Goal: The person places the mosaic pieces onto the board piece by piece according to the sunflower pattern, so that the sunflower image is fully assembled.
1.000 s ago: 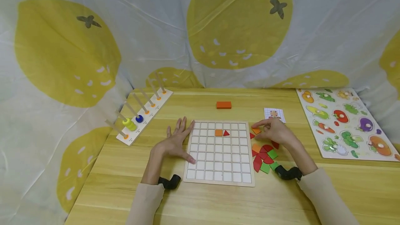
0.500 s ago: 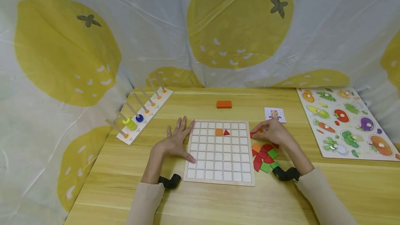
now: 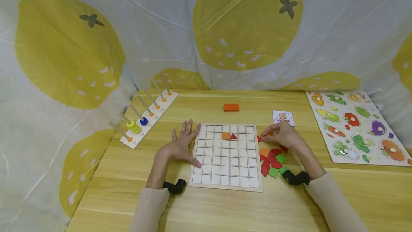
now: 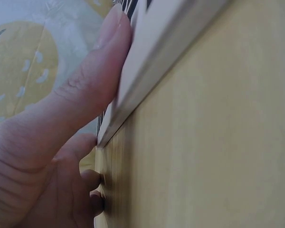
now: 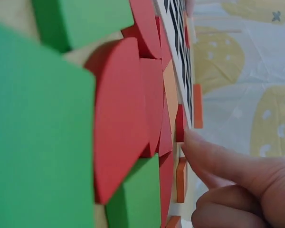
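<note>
My left hand (image 3: 180, 147) is spread at the left edge of a white grid board (image 3: 220, 171), thumb resting on its frame; the left wrist view shows the thumb (image 4: 97, 76) against the edge. An orange square (image 3: 226, 136) and a small red triangle (image 3: 233, 136) lie on the board. My right hand (image 3: 280, 135) is low over the pieces at the board's right. A fingertip touches or nearly touches a red piece (image 5: 180, 123). An orange piece (image 3: 269, 135) shows between thumb and fingers; whether they pinch it cannot be told.
Red, orange and green (image 3: 273, 172) pieces lie heaped right of the board. Behind are a pattern card (image 3: 283, 116) and an orange block (image 3: 231, 107). A vegetable puzzle board (image 3: 357, 128) lies at right, a peg stand (image 3: 151, 116) at left.
My right hand has come down among the pieces, its fingertips drawing in about the orange piece, and shifted slightly right. The left hand holds its place on the board.
</note>
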A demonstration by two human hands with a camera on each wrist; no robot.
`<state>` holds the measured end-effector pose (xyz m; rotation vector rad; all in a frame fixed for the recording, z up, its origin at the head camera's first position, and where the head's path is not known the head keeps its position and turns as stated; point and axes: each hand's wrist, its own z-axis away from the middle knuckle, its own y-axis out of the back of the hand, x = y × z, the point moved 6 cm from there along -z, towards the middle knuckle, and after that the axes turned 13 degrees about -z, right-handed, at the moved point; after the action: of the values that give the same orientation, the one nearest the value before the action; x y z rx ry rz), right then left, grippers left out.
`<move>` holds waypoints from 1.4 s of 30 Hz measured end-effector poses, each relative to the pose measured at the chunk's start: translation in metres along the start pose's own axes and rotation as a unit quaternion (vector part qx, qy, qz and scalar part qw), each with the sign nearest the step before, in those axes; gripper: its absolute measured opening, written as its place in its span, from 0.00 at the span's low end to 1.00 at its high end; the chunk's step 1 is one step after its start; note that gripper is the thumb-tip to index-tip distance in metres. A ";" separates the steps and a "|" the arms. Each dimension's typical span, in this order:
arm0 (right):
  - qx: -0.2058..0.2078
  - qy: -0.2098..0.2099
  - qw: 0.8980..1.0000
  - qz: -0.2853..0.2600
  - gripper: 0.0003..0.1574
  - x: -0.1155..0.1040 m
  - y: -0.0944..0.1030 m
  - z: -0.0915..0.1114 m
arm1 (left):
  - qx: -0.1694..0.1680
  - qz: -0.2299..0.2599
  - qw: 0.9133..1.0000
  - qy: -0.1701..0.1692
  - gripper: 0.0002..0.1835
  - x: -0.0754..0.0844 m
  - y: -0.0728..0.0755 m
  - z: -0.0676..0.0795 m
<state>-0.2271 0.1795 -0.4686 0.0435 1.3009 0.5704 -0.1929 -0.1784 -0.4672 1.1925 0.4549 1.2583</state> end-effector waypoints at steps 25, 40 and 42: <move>-0.004 -0.009 1.000 -0.015 0.11 0.001 -0.001 -0.002 | -0.003 -0.009 1.000 0.016 0.80 0.001 0.006 0.005; -0.023 -0.001 0.999 -0.022 0.15 0.002 -0.001 -0.002 | -0.007 -0.006 1.000 0.011 0.80 0.001 0.004 0.002; -0.027 -0.001 0.999 -0.024 0.17 0.003 -0.003 -0.003 | -0.008 -0.005 1.000 0.010 0.80 0.001 0.003 0.001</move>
<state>-0.2282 0.1773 -0.4726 -0.0321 1.2816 0.5632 -0.1935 -0.1784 -0.4636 1.1648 0.4641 1.2632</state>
